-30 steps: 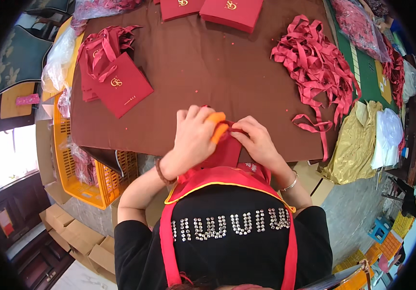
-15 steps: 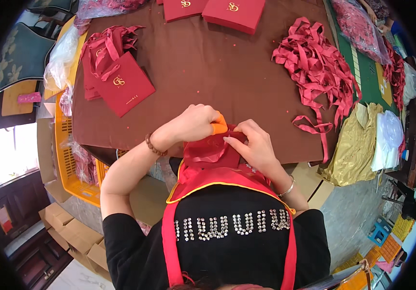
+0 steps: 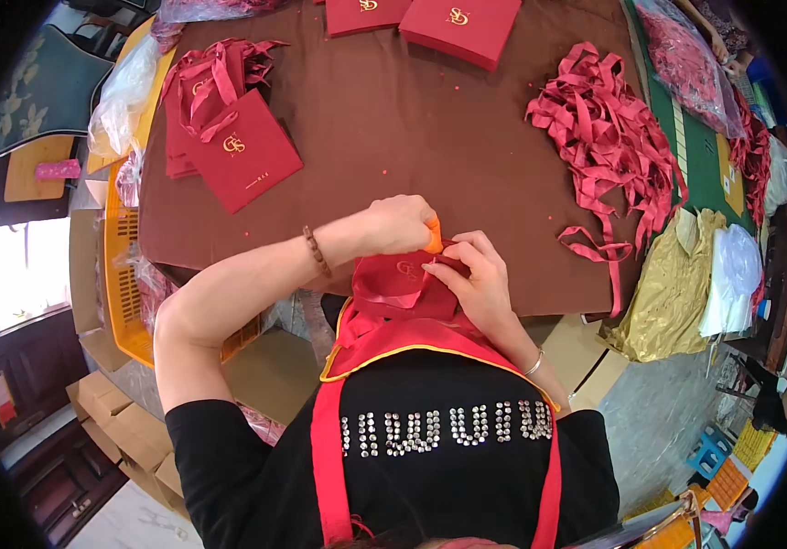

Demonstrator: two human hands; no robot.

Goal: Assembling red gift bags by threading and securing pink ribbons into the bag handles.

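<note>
A small red paper bag (image 3: 382, 274) with a gold emblem leans against my apron at the table's near edge, a red ribbon (image 3: 389, 298) looping across its front. My left hand (image 3: 403, 226) is closed at the bag's upper edge, an orange finger cot (image 3: 435, 235) on one finger; what its fingertips pinch is hidden. From the right, my right hand (image 3: 478, 279) grips the bag's upper edge between thumb and fingers. The two hands' fingertips almost meet there.
Red bags with ribbon handles (image 3: 249, 151) lie at the left of the brown-covered table (image 3: 357, 110). Flat red bags (image 3: 462, 32) are stacked at the far side. A tangled heap of red ribbons (image 3: 599, 137) lies at right, near a gold plastic bag (image 3: 668, 284). An orange crate (image 3: 123, 302) stands left.
My left elbow has swung outward to the left and my left hand has shifted slightly right along the bag's edge. My right hand keeps its grip. The whole view has shifted slightly.
</note>
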